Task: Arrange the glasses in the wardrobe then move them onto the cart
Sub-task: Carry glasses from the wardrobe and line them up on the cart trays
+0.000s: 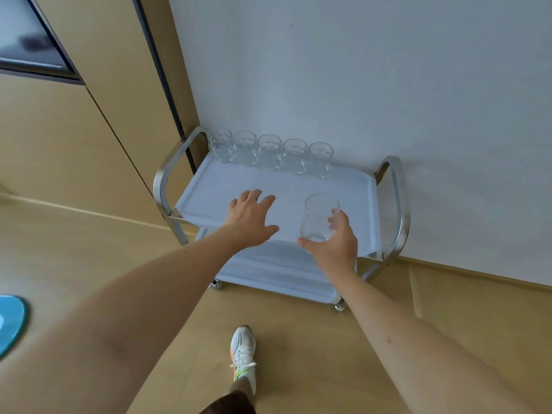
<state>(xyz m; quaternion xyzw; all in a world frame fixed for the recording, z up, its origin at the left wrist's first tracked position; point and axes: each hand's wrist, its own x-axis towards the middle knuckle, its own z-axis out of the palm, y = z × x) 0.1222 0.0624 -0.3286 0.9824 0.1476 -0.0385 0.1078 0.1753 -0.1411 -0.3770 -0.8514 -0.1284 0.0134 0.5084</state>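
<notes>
one stemless glass in right hand, beside spread left hand

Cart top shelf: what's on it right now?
On the cart top shelf, five handled glass mugs stand in a row along the wall edge. The right hand holds a smooth glass above the front; contact with the shelf is hidden. The left hand hovers open.

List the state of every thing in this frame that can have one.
Row of five clear handled glass mugs: upright, side by side along the back edge of the top shelf.
Smooth clear stemless glass: tilted, held above the shelf.
Right hand: grips the stemless glass.
Left hand: fingers spread, holding nothing.
White two-shelf cart with steel handles: standing against the wall.
</notes>
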